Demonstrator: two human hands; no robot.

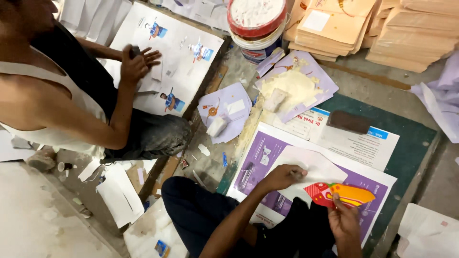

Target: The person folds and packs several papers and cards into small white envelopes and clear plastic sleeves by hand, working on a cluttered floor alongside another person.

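Left hand (282, 177): lies on the white envelope (313, 169), fingers curled narrow with the tips pressing the paper near its lower left edge; whether anything is pinched in the grip cannot be told.
Right hand (343, 220): grip closed on the lower edge of the red and orange printed piece (345, 195), thumb on top, the piece sticking up and to the right from the fingers.
White envelope: flat on the purple printed sheet (260, 165), flap pointing left, just above and left of the printed piece, their edges touching or overlapping near the middle.
Purple printed sheet: spread over the green mat (411, 138), under both hands.
Paste heap (291, 86): pale yellow, on a lilac sheet above the work area, well apart from both hands.
Dark block (350, 121): lies on a white printed paper beyond the envelope.
Bucket (258, 28): red-rimmed, white inside, at the top centre.
Stacked envelopes (334, 26): tan piles at top right.
Other person (136, 64): seated at left, both hands pressed together over a large printed sheet on the floor.
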